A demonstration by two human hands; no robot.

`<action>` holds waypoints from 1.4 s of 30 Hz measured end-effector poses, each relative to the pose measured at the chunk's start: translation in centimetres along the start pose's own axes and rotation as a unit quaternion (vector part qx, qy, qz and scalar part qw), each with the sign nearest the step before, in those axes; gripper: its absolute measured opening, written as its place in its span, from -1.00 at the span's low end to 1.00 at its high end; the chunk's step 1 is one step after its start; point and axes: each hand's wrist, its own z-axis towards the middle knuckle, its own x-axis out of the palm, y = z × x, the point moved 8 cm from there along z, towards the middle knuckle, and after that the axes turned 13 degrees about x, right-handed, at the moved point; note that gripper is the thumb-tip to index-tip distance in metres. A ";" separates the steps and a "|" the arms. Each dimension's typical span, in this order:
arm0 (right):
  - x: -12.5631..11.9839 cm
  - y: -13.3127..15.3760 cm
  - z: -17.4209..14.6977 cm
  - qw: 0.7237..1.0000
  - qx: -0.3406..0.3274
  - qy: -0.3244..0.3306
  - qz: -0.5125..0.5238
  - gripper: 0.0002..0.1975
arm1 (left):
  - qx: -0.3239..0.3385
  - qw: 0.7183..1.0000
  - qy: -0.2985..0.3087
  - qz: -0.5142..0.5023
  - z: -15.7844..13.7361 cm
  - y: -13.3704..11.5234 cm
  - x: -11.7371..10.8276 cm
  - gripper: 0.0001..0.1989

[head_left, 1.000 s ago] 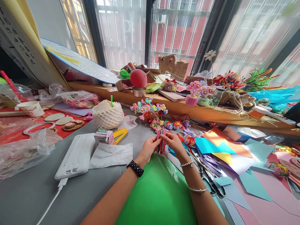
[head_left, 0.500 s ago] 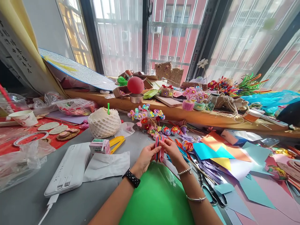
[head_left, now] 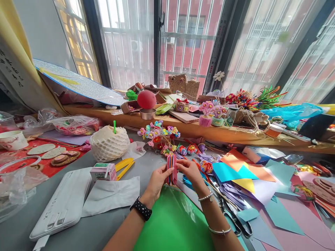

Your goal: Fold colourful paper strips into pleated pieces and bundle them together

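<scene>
A bundle of folded coloured paper strips (head_left: 171,169), with pink, blue and orange edges, stands upright between my hands. My left hand (head_left: 158,179) grips it from the left, thumb across its front. On the other side, my right hand (head_left: 192,172) has its thumb and forefinger pinched at the bundle's right edge. Just below both hands is a large glossy green rounded thing (head_left: 172,219) that looks like a balloon. Behind the bundle lie folded paper flowers (head_left: 192,149) and a cluster of small crocheted flowers (head_left: 159,134).
Scissors (head_left: 237,221) and coloured paper sheets (head_left: 284,214) lie at the right. To the left are a white power bank (head_left: 62,202), a tissue (head_left: 112,193), a small pink box (head_left: 103,172) and a netted coconut (head_left: 110,143). A wooden ledge (head_left: 180,127) runs behind.
The view has shifted slightly, so most things sit further left. My right fingers have drawn a little away from the bundle's top towards its right edge. My left hand keeps its grip.
</scene>
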 end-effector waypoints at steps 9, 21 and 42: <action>-0.5 1.0 -0.7 0.989 -0.047 -0.120 -0.073 -0.85 | 0.035 0.999 -0.006 0.031 0.2 0.0 -0.2 -0.55; -0.6 0.1 0.1 0.999 -0.001 -0.009 0.045 -0.79 | 0.018 0.999 -0.014 -0.048 0.3 -0.3 -0.2 -0.69; -0.2 0.1 -0.4 0.992 -0.029 -0.120 -0.040 -0.86 | 0.063 0.997 0.013 0.041 0.4 -0.1 0.1 -0.55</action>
